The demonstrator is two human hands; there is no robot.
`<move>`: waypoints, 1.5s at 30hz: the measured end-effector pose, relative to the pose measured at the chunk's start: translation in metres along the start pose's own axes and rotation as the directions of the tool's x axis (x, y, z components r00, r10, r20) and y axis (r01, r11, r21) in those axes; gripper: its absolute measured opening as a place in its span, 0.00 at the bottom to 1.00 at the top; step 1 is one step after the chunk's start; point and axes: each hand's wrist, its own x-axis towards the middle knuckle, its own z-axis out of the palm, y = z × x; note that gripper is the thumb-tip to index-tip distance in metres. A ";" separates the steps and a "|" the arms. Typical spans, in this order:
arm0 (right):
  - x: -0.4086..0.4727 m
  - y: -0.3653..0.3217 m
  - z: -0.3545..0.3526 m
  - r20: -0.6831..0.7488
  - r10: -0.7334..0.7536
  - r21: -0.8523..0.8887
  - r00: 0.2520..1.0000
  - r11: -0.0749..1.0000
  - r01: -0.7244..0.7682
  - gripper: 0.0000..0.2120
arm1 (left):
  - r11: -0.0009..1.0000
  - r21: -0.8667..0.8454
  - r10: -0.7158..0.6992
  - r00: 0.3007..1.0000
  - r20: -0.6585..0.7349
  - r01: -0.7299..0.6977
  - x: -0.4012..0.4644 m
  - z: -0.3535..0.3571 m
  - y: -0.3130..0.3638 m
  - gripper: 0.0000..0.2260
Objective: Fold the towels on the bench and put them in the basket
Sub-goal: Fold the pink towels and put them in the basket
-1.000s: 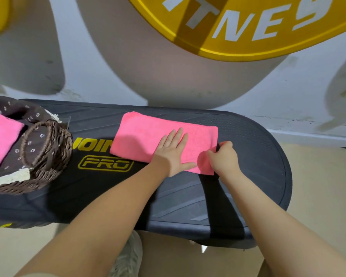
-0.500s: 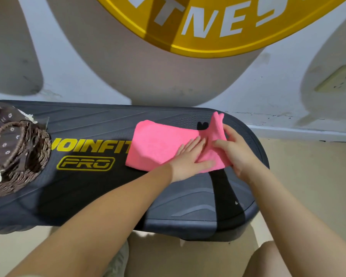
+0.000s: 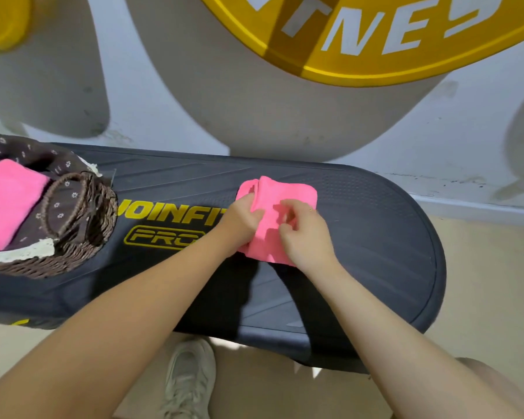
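A long, dark grey bench (image 3: pixel 375 237) with rounded ends and a matte, ribbed plastic top is seen from above, set against a pale wall. Yellow lettering is printed on its surface near the left of centre.

A bright pink towel (image 3: pixel 285 195), soft and fleecy, is folded into a thick, roughly square bundle near the middle of the bench top, closer to the far edge than to the near edge. Rounded fold edges are stacked at its far left corner.

The bundle is held from both sides. The left hand (image 3: pixel 239 222) is curled around the towel's left edge, with the fingers tucked under or into the fabric and the thumb on top. The right hand (image 3: pixel 303 234) is placed on the towel's near right part, its fingers bent and pinching a fold of the cloth. Both bare forearms reach in from the near edge.

At the left end of the bench a round basket (image 3: pixel 82 249) of dark brown woven wicker is standing, with a looped handle and a brown, flower-printed cloth lining trimmed in cream lace. A second pink towel (image 3: pixel 3 204), folded flat, is lying inside it.

On the wall above, part of a large yellow curved sign (image 3: pixel 375 31) with white letters is visible. A pale sneaker (image 3: pixel 188 382) is seen on the beige floor below the bench's near edge.
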 end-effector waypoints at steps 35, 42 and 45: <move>-0.001 0.050 0.023 0.134 -0.076 -0.536 0.988 0.833 0.137 0.26 | 0.398 0.805 0.430 0.865 0.259 -0.439 0.006 -0.004 -0.040 0.29; 0.004 0.028 0.016 -0.104 0.338 0.289 0.935 0.910 -0.297 0.23 | 0.484 0.751 0.539 0.829 0.148 -0.449 -0.003 0.006 -0.032 0.22; 0.006 0.027 0.013 -0.039 0.476 0.443 0.879 0.796 -0.412 0.19 | 0.705 0.621 0.262 0.940 0.220 -0.342 -0.006 0.004 -0.030 0.22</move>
